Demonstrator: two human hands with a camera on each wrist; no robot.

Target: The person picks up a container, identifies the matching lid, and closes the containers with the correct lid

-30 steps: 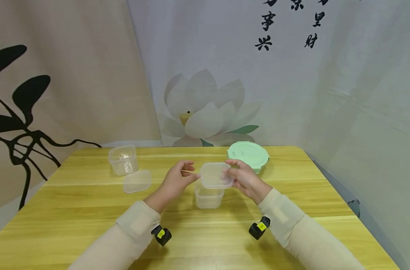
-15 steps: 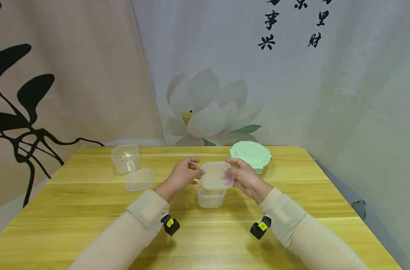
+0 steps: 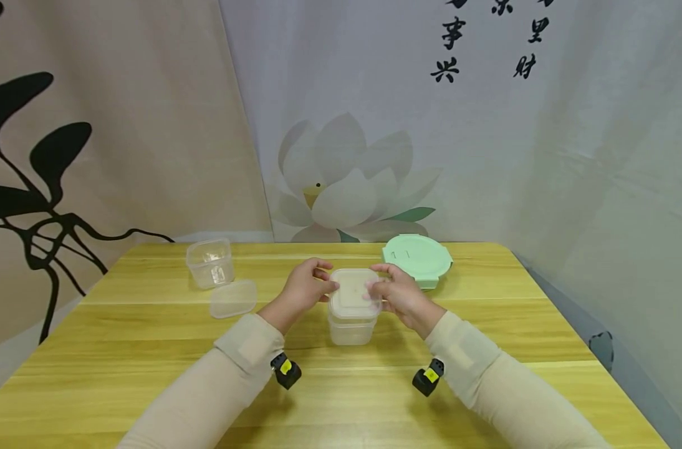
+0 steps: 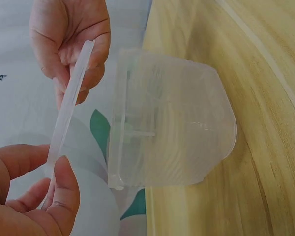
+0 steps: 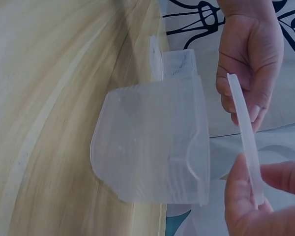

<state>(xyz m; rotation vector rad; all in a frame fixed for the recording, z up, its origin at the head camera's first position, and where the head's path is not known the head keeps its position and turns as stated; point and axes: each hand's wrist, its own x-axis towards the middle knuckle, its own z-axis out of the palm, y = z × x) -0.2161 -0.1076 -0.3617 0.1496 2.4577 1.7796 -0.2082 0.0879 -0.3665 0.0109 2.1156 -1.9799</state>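
Observation:
A translucent rounded-square lid (image 3: 349, 288) is held just above a clear plastic container (image 3: 352, 335) that stands upright on the table. My left hand (image 3: 306, 288) pinches the lid's left edge between thumb and fingers. On the opposite edge, my right hand (image 3: 401, 294) grips with the thumb on top and fingers beneath. Both wrist views show a gap between the lid (image 4: 69, 110) and the container (image 5: 150, 142), whose open rim faces the lid.
At the back left stands another clear container (image 3: 210, 265), with a second translucent lid (image 3: 233, 299) lying in front of it. A round mint-green lidded box (image 3: 419, 259) sits at the back right. A printed curtain (image 3: 341, 93) hangs behind the wooden table (image 3: 150, 362).
The left hand has come in from the left and taken the lid's near-left edge. Most recently, the lid has shifted slightly left over the container and tilted, with the right hand following.

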